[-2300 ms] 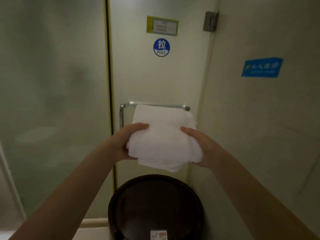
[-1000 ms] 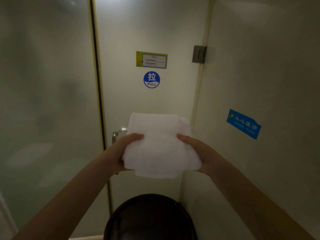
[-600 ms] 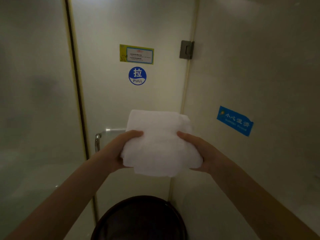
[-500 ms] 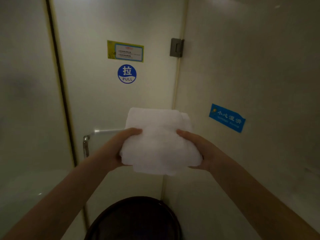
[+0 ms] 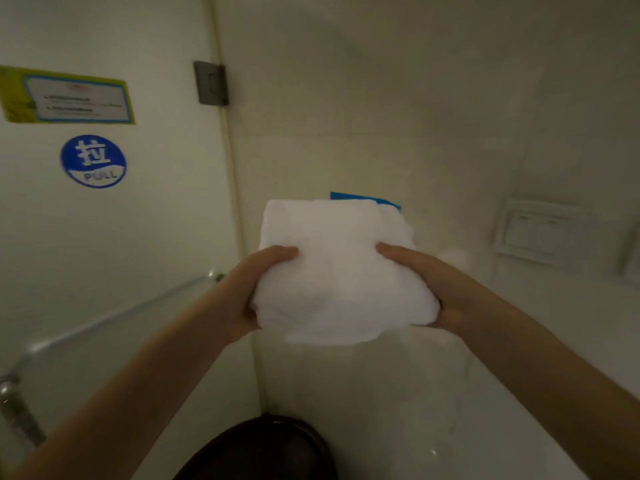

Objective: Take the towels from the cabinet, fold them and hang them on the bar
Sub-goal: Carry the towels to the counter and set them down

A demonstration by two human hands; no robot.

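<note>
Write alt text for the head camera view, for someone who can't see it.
Two bare hands, left hand and right hand, hold a folded white towel in front of a pale wall. To the left, a door with a blue PULL sticker carries a metal bar; a dark round bin sits below.

Both bare forearms reach fwd & up from the bottom corners, converging toward centre. Left hand (image 5: 252, 289) grips the left edge of the folded white towel (image 5: 337, 271), thumb on top, fingers wrapped under. Right hand (image 5: 436, 289) mirrors it on the right edge, thumb on top, palm cupping the side. Wrists approx level, hands apart w/ the towel between.
</note>
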